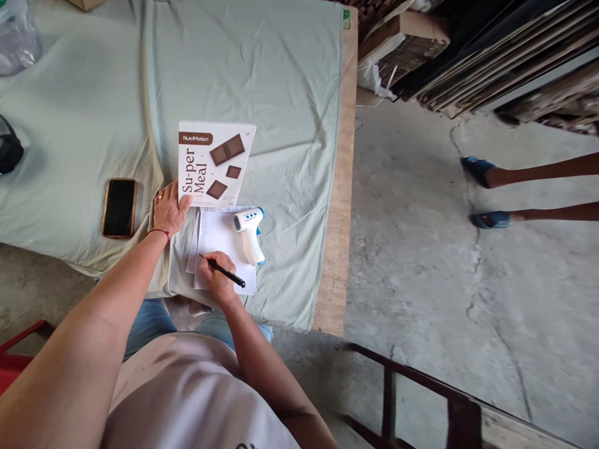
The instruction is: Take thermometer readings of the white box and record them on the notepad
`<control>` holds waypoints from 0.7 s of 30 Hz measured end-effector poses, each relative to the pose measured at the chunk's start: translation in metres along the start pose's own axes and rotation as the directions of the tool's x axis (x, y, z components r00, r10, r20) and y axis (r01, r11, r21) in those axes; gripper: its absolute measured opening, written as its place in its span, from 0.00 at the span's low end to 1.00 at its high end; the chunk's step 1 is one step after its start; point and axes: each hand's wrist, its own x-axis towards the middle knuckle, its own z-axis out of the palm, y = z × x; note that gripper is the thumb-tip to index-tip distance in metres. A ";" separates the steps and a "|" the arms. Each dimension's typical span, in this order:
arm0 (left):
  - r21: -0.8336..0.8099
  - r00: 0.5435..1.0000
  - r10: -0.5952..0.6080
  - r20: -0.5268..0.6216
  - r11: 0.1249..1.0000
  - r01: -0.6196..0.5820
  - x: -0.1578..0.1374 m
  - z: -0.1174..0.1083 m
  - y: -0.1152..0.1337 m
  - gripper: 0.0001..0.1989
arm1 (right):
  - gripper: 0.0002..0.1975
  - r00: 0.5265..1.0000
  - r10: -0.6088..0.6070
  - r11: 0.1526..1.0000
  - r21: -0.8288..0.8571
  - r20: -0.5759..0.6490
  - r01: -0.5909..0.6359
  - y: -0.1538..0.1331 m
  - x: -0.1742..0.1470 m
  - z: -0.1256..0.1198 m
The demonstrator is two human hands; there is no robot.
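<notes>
My left hand (171, 209) grips the lower left corner of a white box (206, 168) printed "NutriMotion Su-per Meal" with brown chocolate pieces. Just below the box lie sheets of white paper (218, 231), some with writing along the left edge. Closed around a black pen (227, 272), my right hand (219, 277) rests on the paper, the pen's tip at its left part. A white and blue infrared thermometer (250, 234) lies on the right side of the paper, apart from both hands.
A phone (120, 208) lies left of my left hand on the cloth-covered table (290, 75). Its bare wooden edge (334, 249) shows at right. A person's feet in blue slippers (489, 219) stand on the concrete floor. A dark chair frame (421, 380) is at lower right.
</notes>
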 end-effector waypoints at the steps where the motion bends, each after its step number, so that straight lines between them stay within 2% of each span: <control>1: -0.002 1.000 -0.001 -0.003 1.000 0.001 0.000 0.000 0.000 0.43 | 0.05 1.000 0.007 1.000 0.002 0.002 -0.007 0.000 0.000 0.000; 8: -0.028 1.000 -0.010 -0.009 1.000 0.009 -0.001 -0.001 0.002 0.44 | 0.05 0.998 0.068 0.996 0.060 0.007 -0.069 0.000 0.000 -0.001; 17: -0.024 1.000 -0.013 0.000 1.000 0.013 -0.001 -0.002 0.002 0.43 | 0.05 1.000 0.030 0.999 0.043 -0.010 -0.029 -0.001 0.000 0.000; 21: -0.019 1.000 -0.012 -0.005 1.000 0.012 -0.001 -0.002 0.003 0.43 | 0.05 0.999 0.048 0.997 0.061 -0.009 -0.048 -0.001 0.001 -0.001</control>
